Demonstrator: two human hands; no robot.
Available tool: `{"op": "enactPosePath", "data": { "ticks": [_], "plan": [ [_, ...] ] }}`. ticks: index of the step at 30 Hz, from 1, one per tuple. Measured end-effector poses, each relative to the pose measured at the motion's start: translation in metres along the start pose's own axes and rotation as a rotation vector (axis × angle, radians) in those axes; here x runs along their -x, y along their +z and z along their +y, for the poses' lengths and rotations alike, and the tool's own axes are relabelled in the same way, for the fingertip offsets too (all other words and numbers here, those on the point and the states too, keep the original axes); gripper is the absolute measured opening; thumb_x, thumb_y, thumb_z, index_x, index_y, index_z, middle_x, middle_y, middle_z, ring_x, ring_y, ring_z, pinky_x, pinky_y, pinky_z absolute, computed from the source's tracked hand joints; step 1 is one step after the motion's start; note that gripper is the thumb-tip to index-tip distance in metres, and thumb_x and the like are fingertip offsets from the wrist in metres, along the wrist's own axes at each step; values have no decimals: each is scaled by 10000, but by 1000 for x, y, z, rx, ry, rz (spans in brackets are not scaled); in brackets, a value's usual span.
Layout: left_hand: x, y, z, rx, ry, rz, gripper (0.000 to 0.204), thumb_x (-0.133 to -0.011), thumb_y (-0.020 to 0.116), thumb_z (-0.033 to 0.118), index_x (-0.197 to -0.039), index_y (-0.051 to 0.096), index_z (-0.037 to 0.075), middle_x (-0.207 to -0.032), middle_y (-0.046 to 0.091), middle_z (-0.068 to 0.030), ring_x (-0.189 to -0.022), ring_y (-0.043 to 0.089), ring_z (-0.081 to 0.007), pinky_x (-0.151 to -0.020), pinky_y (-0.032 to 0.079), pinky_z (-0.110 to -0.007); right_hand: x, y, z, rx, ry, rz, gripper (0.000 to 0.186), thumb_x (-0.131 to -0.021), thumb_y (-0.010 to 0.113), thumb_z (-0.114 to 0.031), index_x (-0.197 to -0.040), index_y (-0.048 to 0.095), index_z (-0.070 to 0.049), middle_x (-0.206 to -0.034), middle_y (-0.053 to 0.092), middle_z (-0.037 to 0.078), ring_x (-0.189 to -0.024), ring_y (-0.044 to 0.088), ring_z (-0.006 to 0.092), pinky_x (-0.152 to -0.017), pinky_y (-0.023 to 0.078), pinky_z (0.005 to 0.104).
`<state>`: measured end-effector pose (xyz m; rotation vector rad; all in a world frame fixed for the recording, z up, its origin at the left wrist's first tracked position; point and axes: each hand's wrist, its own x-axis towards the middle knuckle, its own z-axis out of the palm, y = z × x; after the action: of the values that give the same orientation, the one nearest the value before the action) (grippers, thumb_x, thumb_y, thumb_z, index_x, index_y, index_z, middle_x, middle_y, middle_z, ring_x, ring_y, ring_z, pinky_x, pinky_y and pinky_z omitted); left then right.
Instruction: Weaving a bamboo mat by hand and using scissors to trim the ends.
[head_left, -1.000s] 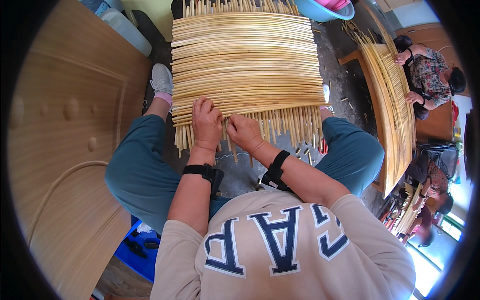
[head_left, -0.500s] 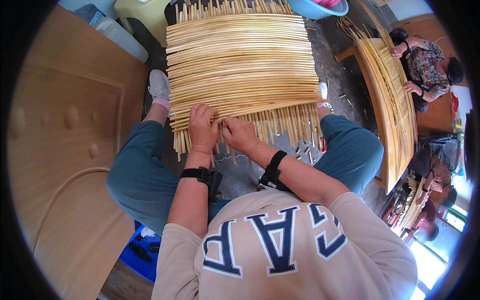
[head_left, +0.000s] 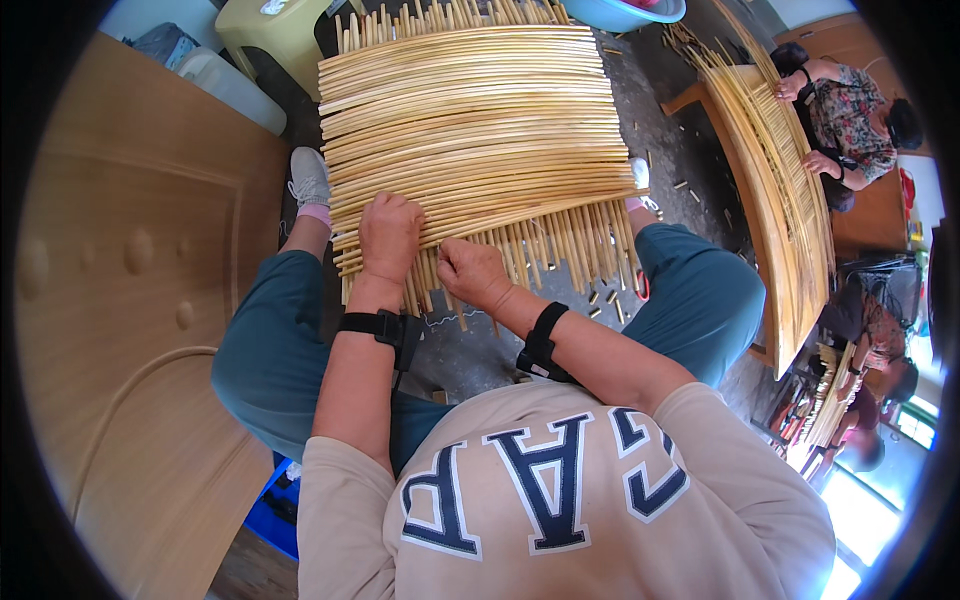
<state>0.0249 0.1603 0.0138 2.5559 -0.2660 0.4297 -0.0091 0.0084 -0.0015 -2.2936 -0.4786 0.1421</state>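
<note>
A panel of pale yellow, reed-like stalks (head_left: 470,110) lies between my knees, its long stalks running left to right over a layer of stalks pointing toward me. My left hand (head_left: 388,238) is closed over the near left edge, its fingers curled on the crosswise stalks. Just right of it, my right hand (head_left: 474,272) is pinched shut at the near edge, over the stalk ends (head_left: 560,245) that stick out. Whatever sits in that pinch is hidden by the fingers. One crosswise stalk slants up to the right, apart from the others.
A wooden door or panel (head_left: 150,270) stands close on my left. Cut stalk pieces (head_left: 612,297) lie on the floor. At right, a person (head_left: 850,125) handles long stalks on a wooden table (head_left: 765,260). A blue basin (head_left: 625,12) and yellow stool (head_left: 270,35) are at the far side.
My left hand has shifted left and slightly away from me, widening the gap between my hands. My right hand stays pinched near the same edge. The whole view has shifted slightly.
</note>
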Motion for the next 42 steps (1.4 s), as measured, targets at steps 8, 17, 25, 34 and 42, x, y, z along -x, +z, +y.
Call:
{"op": "enactPosePath", "data": {
  "ticks": [8, 17, 25, 34, 42],
  "plan": [
    [-4, 2, 0, -82, 181, -34, 119, -606, 673, 69, -635, 563, 104, -663, 539, -41, -753, 529, -245, -669, 431, -365, 2, 4, 2, 31, 12, 4, 108, -723, 547, -177, -700, 547, -72, -653, 584, 150, -611, 580, 352, -560, 466, 438],
    [-4, 4, 0, -84, 191, -27, 87, -628, 642, 94, -647, 557, 88, -678, 531, -57, -773, 523, -248, -685, 426, -360, 3, 5, 4, 75, -35, 22, 70, -701, 559, -151, -687, 555, -83, -623, 572, 115, -578, 575, 319, -531, 459, 402],
    [-3, -12, 2, 18, 137, -125, 139, -606, 681, 84, -679, 564, 103, -738, 537, -49, -845, 509, -250, -722, 412, -366, 3, 4, 2, 40, -51, 41, 81, -699, 549, -156, -678, 543, -78, -634, 573, 135, -583, 573, 335, -535, 457, 426],
    [-2, -6, 1, -75, 178, -81, 155, -598, 686, 67, -680, 559, 99, -756, 525, -47, -898, 508, -259, -760, 406, -369, 3, 5, 3, 35, -27, 15, 101, -706, 543, -170, -668, 539, -76, -626, 576, 149, -592, 577, 351, -542, 461, 443],
    [-3, -20, 2, 6, 121, -194, 221, -569, 719, 91, -738, 576, 90, -786, 542, -46, -896, 504, -263, -767, 407, -370, 3, 6, 3, 45, -39, 24, 103, -700, 553, -173, -674, 536, -75, -634, 579, 147, -593, 579, 350, -543, 464, 442]
  ]
}}
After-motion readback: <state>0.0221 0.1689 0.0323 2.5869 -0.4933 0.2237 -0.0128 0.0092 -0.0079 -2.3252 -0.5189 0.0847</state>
